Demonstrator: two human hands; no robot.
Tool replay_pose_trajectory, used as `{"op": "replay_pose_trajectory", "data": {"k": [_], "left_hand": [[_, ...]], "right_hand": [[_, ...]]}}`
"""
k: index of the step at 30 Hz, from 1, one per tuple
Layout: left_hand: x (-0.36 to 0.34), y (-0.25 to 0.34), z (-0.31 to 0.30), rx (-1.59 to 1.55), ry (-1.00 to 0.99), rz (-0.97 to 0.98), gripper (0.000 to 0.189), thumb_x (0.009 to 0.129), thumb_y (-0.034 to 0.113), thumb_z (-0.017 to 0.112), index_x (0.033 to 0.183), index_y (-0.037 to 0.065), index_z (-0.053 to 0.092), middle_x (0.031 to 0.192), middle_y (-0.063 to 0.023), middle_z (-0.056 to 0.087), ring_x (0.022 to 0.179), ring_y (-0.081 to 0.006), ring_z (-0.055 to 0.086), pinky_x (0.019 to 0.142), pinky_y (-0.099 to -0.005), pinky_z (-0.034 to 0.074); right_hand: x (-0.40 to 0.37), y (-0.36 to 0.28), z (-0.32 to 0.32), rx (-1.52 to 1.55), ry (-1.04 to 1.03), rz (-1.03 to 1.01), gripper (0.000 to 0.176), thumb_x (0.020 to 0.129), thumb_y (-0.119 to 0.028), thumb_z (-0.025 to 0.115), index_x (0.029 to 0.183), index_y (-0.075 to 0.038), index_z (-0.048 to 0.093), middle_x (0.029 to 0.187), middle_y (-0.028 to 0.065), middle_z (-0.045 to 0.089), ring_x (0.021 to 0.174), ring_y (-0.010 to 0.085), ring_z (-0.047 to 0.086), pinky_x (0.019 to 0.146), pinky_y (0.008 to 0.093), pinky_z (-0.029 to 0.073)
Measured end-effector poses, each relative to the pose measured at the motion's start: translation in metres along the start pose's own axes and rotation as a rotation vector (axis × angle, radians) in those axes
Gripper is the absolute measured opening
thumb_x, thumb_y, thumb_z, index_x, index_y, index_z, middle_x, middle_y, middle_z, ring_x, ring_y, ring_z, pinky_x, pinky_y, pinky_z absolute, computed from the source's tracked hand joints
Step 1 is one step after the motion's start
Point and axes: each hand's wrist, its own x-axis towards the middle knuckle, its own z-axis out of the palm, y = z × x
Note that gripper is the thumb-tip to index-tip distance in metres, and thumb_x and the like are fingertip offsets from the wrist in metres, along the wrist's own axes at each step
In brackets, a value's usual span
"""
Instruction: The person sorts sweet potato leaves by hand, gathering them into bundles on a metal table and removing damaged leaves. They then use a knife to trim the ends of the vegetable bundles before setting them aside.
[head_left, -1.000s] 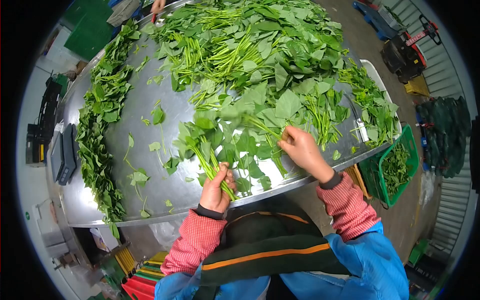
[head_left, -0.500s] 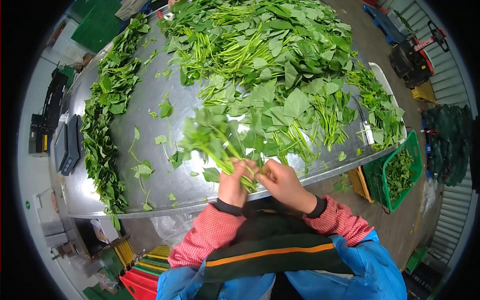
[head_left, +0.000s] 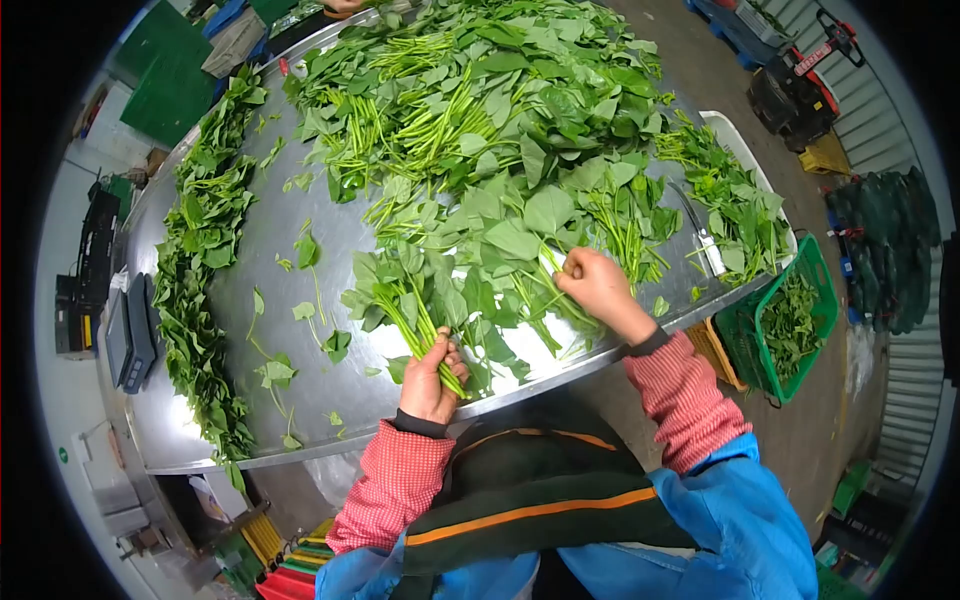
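In the head view, with 12 at the top, the left hand (head_left: 432, 382) is near the middle, toward 7 o'clock. It is closed tight around the stems of a green bunch (head_left: 403, 308). The bunch is over the table (head_left: 320, 395), near its front edge, and its leaves point up to 11 o'clock. The right hand (head_left: 602, 292) is toward 3 o'clock, with its fingers curled by some loose greens (head_left: 525, 270). I cannot tell if it pinches a stem. A big pile (head_left: 480, 110) of leaves and stems lies at 12 o'clock. A long leafy row (head_left: 205, 230) runs down the table near 9. A scale (head_left: 133, 335) sits left of the row, also near 9. A green crate (head_left: 740, 338) with leaves in it is at 3. Another person's hand (head_left: 343, 5) shows at 11.
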Motion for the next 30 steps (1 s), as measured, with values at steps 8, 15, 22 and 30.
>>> {"op": "replay_pose_trajectory", "data": {"k": [8,15,22,30], "left_hand": [[-0.010,0.011,0.028,0.068,-0.023,0.254,0.014,0.092,0.014,0.057,0.101,0.007,0.051,0.079,-0.0012,0.052,0.062,-0.0069,0.045,0.053,-0.0203,0.039],[-0.024,-0.007,0.042,0.154,-0.104,0.258,0.013,0.091,0.005,0.055,0.103,0.005,0.049,0.098,-0.0116,0.061,0.085,-0.0190,0.060,0.073,-0.0312,0.053],[-0.017,-0.026,0.024,0.169,-0.152,0.206,0.020,0.087,-0.001,0.056,0.104,0.008,0.050,0.094,-0.0044,0.061,0.078,-0.0160,0.061,0.067,-0.0278,0.052],[-0.004,0.028,-0.027,-0.059,0.047,0.376,0.018,0.091,0.001,0.052,0.103,0.011,0.044,0.091,-0.0089,0.055,0.080,-0.0200,0.058,0.063,-0.0294,0.051]], "right_hand": [[-0.017,-0.008,-0.007,0.799,-0.015,0.176,0.020,0.080,-0.013,0.070,0.081,-0.004,0.052,0.064,-0.0049,0.047,0.056,0.0026,0.038,0.049,0.0197,0.032],[-0.040,-0.069,0.021,0.779,0.105,0.068,0.020,0.083,-0.016,0.066,0.087,-0.003,0.051,0.064,-0.0001,0.046,0.055,0.0076,0.044,0.049,0.0241,0.037],[-0.058,-0.108,0.051,0.738,-0.143,0.050,0.017,0.081,-0.013,0.064,0.083,-0.002,0.052,0.079,0.0086,0.052,0.065,0.0189,0.055,0.054,0.0316,0.042],[-0.090,-0.125,0.029,0.204,-0.219,-0.652,0.020,0.079,-0.019,0.064,0.072,-0.004,0.053,0.068,0.0114,0.054,0.060,0.0301,0.058,0.053,0.0397,0.046]]}}
